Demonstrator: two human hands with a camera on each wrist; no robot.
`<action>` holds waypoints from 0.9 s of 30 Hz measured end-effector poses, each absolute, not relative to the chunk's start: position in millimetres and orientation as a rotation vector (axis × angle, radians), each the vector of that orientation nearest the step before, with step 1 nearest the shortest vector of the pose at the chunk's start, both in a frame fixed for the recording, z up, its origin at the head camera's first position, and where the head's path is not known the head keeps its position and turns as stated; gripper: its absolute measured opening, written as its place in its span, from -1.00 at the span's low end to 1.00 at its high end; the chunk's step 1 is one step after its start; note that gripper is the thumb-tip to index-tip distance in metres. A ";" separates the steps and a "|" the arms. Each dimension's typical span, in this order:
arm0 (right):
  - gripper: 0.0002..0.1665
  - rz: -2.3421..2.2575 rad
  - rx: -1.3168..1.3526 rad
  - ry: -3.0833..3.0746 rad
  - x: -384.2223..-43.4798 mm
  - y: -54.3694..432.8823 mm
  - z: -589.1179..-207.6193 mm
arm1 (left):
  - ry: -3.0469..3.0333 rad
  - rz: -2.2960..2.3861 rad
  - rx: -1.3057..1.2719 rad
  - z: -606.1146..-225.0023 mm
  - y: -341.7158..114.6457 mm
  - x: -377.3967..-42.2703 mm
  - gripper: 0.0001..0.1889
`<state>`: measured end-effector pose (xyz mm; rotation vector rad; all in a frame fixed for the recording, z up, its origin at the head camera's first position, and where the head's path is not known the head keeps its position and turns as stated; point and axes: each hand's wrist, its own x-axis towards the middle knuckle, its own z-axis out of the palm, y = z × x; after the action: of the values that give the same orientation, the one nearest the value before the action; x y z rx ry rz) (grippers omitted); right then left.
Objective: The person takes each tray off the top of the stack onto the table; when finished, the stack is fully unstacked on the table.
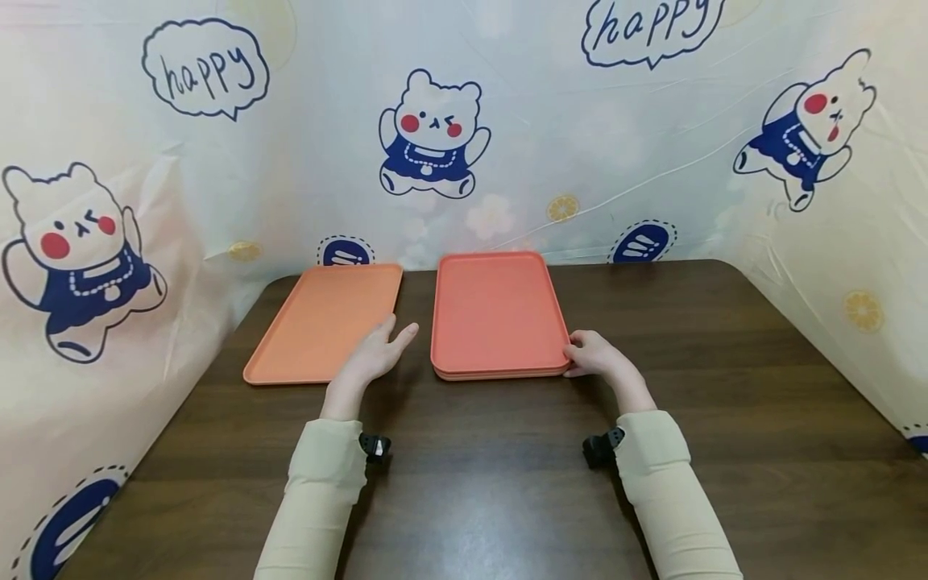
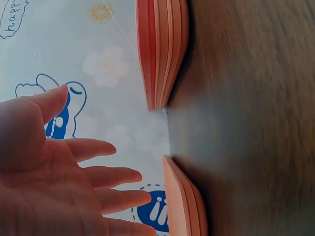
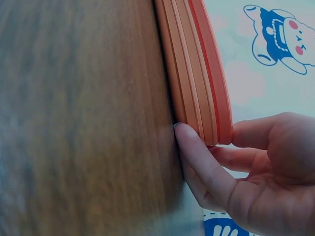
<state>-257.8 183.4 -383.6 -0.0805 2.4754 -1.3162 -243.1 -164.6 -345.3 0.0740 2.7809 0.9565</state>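
Note:
A stack of rectangular trays [image 1: 500, 314], coral red on top with orange ones below, lies at the table's far middle. My right hand [image 1: 596, 354] grips the stack's right side near the front corner. In the right wrist view, the thumb [image 3: 253, 133] meets the red upper rim and a fingertip reaches the bottom edge. Left of that stack lie orange trays [image 1: 329, 322], whose layered edges [image 2: 187, 204] show in the left wrist view. Over their right part, my left hand [image 1: 373, 352] is held with fingers extended and nothing in it, the thumb pointing toward the red-topped stack.
Both stacks rest on a dark brown wooden table [image 1: 464, 483], near its far edge. Behind and beside it hangs a pale curtain [image 1: 312, 161] printed with bears and lettering. A small black camera sits on each wrist [image 1: 374, 447].

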 end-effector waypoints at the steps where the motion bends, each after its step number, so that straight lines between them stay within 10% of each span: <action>1: -0.60 -1.317 -0.079 2.476 -257.8 183.3 -383.7 | 2.777 0.964 0.072 -345.3 -163.2 -243.2 -0.16; 27: -0.59 -1.319 -0.080 2.474 -260.0 184.7 -384.9 | 2.744 0.953 0.130 -353.4 -135.7 -250.2 -0.21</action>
<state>-260.0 184.7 -384.9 -0.0801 2.4739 -1.3193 -250.2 -135.7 -353.4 0.1295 2.7445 0.9528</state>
